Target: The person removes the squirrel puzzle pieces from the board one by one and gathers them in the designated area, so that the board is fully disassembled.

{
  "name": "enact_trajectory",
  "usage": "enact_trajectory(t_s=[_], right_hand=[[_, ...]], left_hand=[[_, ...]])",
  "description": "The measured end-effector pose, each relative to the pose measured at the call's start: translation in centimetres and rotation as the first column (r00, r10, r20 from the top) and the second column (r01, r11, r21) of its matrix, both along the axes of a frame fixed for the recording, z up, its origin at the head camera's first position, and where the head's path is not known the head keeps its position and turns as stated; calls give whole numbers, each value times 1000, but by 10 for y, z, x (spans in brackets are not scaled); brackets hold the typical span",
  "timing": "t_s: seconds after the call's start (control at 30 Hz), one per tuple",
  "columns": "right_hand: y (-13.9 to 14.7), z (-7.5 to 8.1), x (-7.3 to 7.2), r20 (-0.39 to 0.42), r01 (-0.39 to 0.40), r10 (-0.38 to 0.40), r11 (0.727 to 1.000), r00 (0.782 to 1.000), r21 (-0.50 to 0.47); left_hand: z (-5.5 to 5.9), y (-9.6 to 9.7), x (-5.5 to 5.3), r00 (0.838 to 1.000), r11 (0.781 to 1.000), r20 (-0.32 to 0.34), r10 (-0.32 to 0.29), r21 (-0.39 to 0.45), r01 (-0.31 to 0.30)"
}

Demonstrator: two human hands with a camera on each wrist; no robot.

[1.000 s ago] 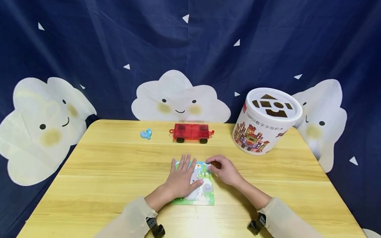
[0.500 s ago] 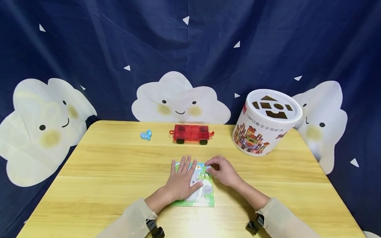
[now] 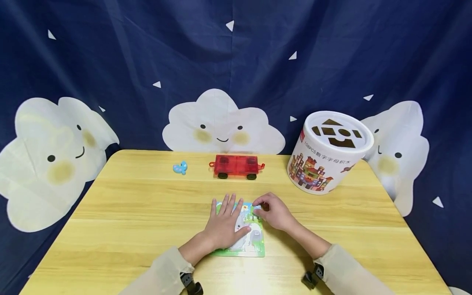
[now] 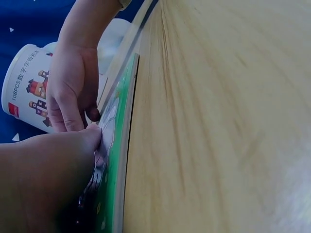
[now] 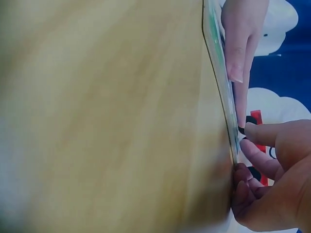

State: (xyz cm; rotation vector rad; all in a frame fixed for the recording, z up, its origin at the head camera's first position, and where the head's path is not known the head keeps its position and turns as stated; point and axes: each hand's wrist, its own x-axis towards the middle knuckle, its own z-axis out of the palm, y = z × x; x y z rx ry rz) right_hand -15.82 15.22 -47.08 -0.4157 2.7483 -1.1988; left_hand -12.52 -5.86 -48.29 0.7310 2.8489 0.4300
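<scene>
At lower centre, we see a picture puzzle (image 3: 255, 238) flat on the desk (image 3: 129, 217). The left hand (image 3: 222, 227) lies open across it, apparently to steady it, while the right hand (image 3: 274, 211) curves at the upper-right corner; whether it pinches anything, we cannot tell.

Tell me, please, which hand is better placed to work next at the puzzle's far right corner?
Probably the right hand: its fingertips are at that corner, while the left hand lies spread over the left part of the puzzle.
</scene>
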Motion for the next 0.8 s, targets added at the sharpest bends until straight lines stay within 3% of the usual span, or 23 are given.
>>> enact_trajectory(t_s=[0.33,0.8], right_hand=[[-6,3,-5,63,30,-34,998,997,56],[-9,4,-4,99,86,-92,994,991,65]], left_hand=[[3,2,1,1000,1000,6,12,-19,-12],[1,2,1,1000,999,1,13,-33,-13]])
